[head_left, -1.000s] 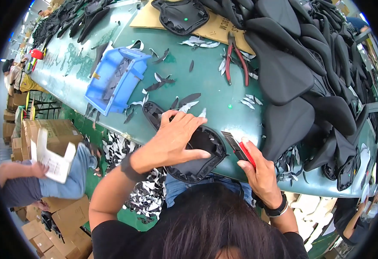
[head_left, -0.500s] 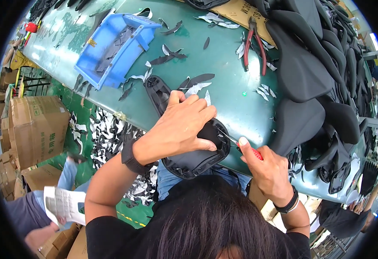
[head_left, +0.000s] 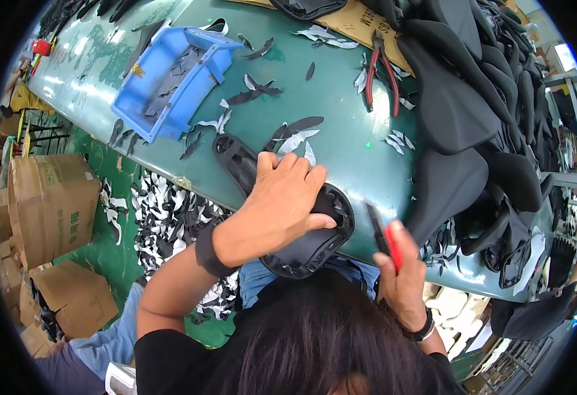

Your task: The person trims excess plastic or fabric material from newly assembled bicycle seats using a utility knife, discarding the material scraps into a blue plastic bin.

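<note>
A black bicycle saddle (head_left: 295, 253) lies underside up at the near edge of the green table, its narrow nose pointing to the far left. My left hand (head_left: 278, 201) is clamped over its middle, thumb pressed toward the wide rear end. To the right of the saddle and apart from it, my right hand (head_left: 403, 283) grips a red and black utility knife (head_left: 384, 240), its tip pointing away from me. The knife and fingers are slightly blurred. Black and white trimmed scraps (head_left: 298, 135) lie just beyond the saddle.
A blue bin (head_left: 122, 102) holding dark scraps stands at the far left. Red-handled pliers (head_left: 393, 82) lie at the back, beside a heap of black saddles (head_left: 449, 112) on the right. Offcuts (head_left: 163, 217) cover the floor near cardboard boxes (head_left: 54, 204) and another person's leg (head_left: 114, 342).
My right hand has drawn the knife off the saddle's rim and swung it rightward and up. The left hand still holds the saddle. The other person at lower left has shifted.
</note>
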`<act>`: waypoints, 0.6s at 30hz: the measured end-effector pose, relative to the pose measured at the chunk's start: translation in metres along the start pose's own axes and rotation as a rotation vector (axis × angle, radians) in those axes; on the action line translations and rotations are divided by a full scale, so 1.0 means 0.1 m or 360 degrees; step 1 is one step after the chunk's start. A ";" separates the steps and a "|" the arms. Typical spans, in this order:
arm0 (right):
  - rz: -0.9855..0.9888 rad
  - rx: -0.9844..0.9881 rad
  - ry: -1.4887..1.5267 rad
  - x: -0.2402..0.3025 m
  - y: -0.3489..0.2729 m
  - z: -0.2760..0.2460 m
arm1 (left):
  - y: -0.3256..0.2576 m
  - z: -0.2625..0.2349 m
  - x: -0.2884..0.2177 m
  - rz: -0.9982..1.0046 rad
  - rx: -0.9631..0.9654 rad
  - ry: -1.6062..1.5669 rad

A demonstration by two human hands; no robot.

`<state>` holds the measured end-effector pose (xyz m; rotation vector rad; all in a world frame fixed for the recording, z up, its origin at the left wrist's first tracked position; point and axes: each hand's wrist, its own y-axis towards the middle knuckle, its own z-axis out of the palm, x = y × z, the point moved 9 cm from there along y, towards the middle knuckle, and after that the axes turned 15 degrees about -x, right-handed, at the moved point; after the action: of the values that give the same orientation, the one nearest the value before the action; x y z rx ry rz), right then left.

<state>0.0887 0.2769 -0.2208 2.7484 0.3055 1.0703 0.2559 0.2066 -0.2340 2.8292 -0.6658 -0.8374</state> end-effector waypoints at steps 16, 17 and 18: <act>0.0955 -0.0024 0.1096 -0.22 0.68 0.38 | 0.07 -0.39 -0.19 -0.0007 -0.0698 -0.0026; 0.0965 -0.0032 0.1103 -0.24 0.69 0.38 | 0.09 -0.39 -0.36 0.0125 -0.0683 0.0070; 0.0759 -0.0056 0.0921 -0.17 0.75 0.32 | 0.07 -0.28 -0.40 0.0150 -0.0595 0.0136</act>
<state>0.1074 0.1974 -0.2370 2.4732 -0.3200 1.9594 0.2383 0.2178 -0.1897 2.4634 -0.5586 -0.7324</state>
